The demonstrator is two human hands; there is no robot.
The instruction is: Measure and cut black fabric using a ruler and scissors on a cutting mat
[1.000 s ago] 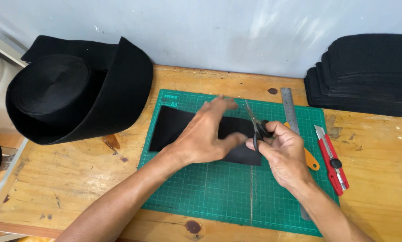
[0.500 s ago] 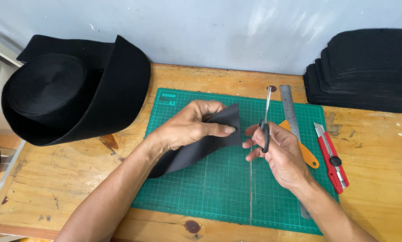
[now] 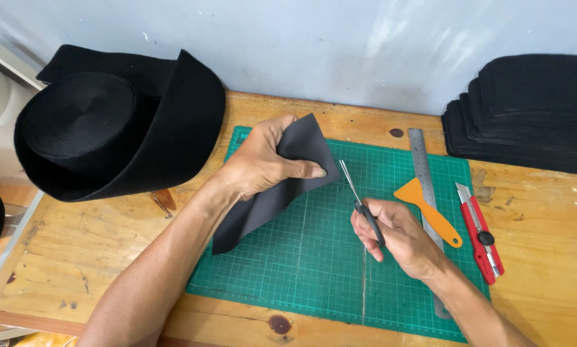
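Big black felt hat (image 3: 118,125) sits at the wooden workbench's (image 3: 76,257) left rear edge. On the green cutting mat (image 3: 314,257), the left hand (image 3: 263,164) pinches a dark grey fabric sheet (image 3: 269,193), raised, running diagonally toward the near-left. Just right of its top edge, the right hand (image 3: 398,234) grips small scissors (image 3: 359,199), blades closed, tip pointing at the sheet.

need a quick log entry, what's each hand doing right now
Left hand: closed on the dark fabric piece, lifted off the green cutting mat.
Right hand: closed on the scissors, blades pointing toward the fabric.
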